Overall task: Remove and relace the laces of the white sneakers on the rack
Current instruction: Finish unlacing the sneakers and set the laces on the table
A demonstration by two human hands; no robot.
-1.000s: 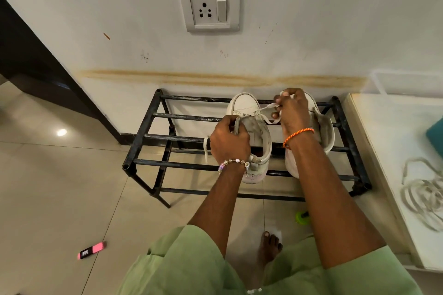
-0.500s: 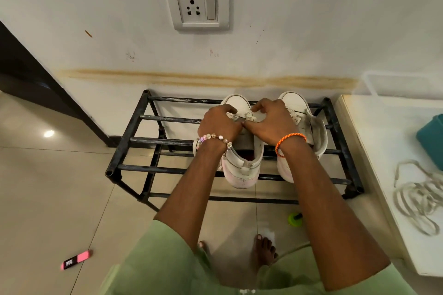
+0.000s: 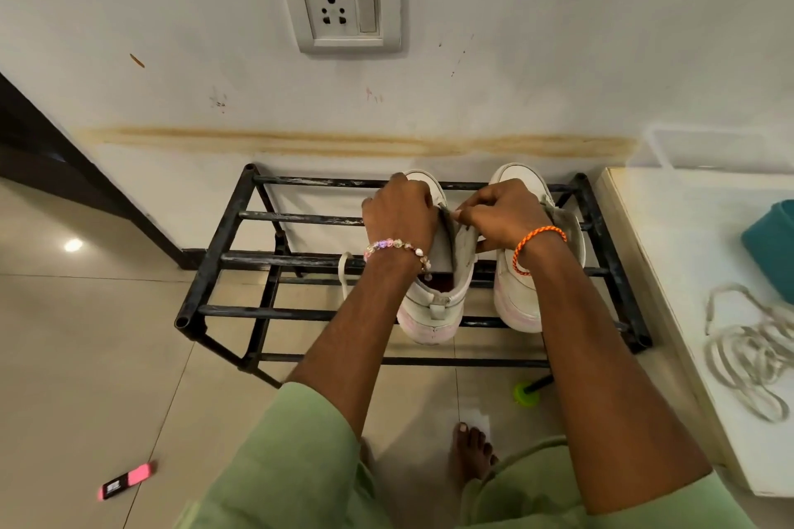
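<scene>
Hands have closed in on the left sneaker (image 3: 434, 305) vs 1 s ago: left hand (image 3: 399, 215) shifted from the heel up to the eyelet area, fingers curled over the upper; right hand (image 3: 500, 213) dropped from its raised pull & now pinches the tongue/lace beside it. Looks like threading an eyelet, relacing underway. Lace end (image 3: 343, 275) dangles left of left wrist. Right sneaker (image 3: 515, 305) sits under right wrist. Both on shoe rack (image 3: 223, 258). Loose lace (image 3: 747, 356) lies on worktop (image 3: 670, 271), well right.
</scene>
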